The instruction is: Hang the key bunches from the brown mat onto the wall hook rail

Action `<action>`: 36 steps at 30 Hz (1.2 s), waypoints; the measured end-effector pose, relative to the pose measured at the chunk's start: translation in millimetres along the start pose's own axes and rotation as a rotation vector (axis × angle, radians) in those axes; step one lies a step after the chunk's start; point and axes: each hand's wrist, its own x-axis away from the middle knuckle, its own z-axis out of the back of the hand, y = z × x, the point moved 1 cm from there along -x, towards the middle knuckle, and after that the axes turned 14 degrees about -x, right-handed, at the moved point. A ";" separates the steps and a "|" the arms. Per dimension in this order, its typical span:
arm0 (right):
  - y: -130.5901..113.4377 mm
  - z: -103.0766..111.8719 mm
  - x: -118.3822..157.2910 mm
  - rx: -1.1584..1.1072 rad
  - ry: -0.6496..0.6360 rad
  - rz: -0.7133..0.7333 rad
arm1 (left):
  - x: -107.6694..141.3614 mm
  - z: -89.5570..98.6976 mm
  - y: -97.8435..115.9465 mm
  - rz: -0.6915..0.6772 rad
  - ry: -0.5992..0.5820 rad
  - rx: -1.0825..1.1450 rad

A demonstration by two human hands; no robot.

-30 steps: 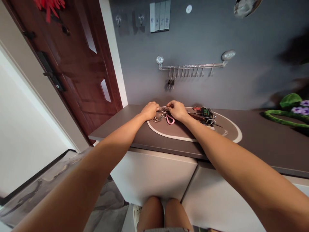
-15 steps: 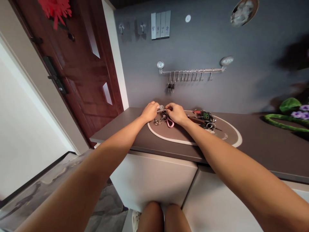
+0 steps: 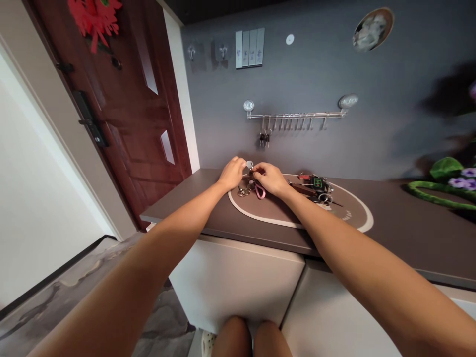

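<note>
Between finger and thumb my left hand (image 3: 232, 173) pinches a silver key (image 3: 249, 164), its head showing to the right of the fingertips. Close beside it, my right hand (image 3: 270, 178) is closed at the fingertips; what it grips near the key is too small to make out. Below both hands hang or lie metal rings and keys (image 3: 243, 191) and a pink strap loop (image 3: 260, 192). To the right of my right wrist, a second bunch of keys (image 3: 322, 187) with a black fob and a red piece lies on the brown oval mat (image 3: 275, 218).
Above the counter, a hook rail (image 3: 297, 116) on the grey wall carries several small keys (image 3: 265, 139). At the right stand a green vine and purple flowers (image 3: 463, 183). A dark red door (image 3: 130, 99) is at the left. White cabinet fronts (image 3: 238, 277) sit below the counter's edge.
The view has tilted up slightly, so everything sits a little lower. My hands stay together at the key, and the key's head shows a little more clearly.
</note>
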 end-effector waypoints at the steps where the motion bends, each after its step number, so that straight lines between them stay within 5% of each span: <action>1: -0.5 0.0 0.2 -0.005 -0.004 0.008 | 0.2 0.4 0.3 -0.001 0.003 0.000; 23: -1.2 5.2 -2.6 0.034 0.172 0.146 | 1.4 8.0 3.6 0.053 0.049 -0.032; 36: 8.1 4.4 -7.0 -0.402 0.209 -0.013 | 2.6 5.4 6.4 0.019 0.025 0.090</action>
